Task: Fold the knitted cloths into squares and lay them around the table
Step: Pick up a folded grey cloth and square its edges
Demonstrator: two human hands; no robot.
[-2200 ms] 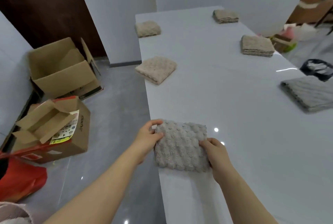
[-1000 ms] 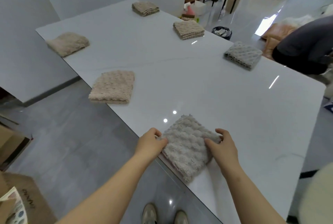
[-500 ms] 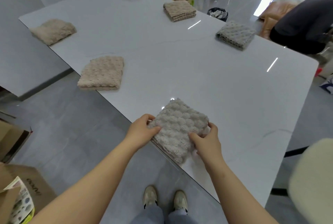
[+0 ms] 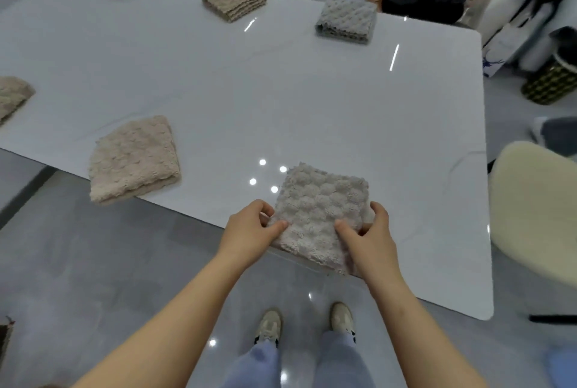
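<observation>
Both hands are still on it, and the bobbled cloth has turned since half a second ago: its corner no longer points at the person, and its near side now runs roughly along the table edge. The left hand pinches the near-left corner, thumb on top and fingers curled at the side. The right hand grips the near-right corner the same way. The view has swung right too, so the far-left cloth is now cut off by the frame. The held piece is a pale grey-beige square, folded in layers, its puffy bumps in rows, lying flat at the near edge. The beige cloth sits well apart to its left, also at the edge, and the grey cloth lies across the table.
</observation>
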